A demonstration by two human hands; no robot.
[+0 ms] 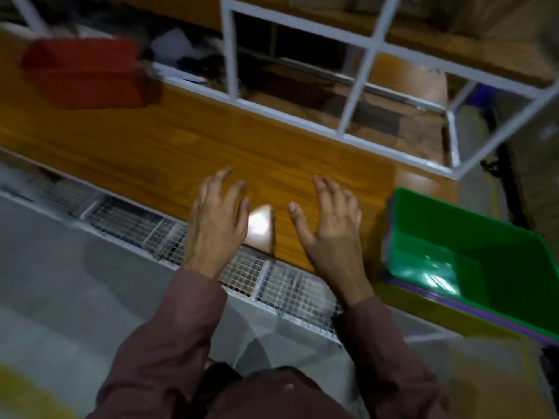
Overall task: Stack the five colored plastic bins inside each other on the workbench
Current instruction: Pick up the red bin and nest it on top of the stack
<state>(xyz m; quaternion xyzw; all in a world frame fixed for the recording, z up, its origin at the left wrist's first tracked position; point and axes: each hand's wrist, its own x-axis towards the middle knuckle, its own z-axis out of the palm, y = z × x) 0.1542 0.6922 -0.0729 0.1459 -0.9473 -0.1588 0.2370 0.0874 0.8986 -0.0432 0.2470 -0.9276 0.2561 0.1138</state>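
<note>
Right now both of your hands hover over the bench (181, 146) with nothing in them: the left hand (216, 220) and the right hand (328, 223) each have fingers spread and slack, so neither grip is on anything. The green bin (472, 252) sits at the right end of the bench, nested in at least one purple bin (453, 303) whose rim shows just under it; how many lie beneath you cannot tell. The red bin (84, 72) stands well apart at the far left, blurred. Judging by the look, these are thin moulded plastic: light, fairly stiff at the rim but flexing in the walls, and glossy enough to slip under a flat palm. Take the red bin by its rolled rim on two opposite sides, one hand each, thumbs outside. Expect it to weigh little, so lift gently and keep it level when you lower it into the green one.
</note>
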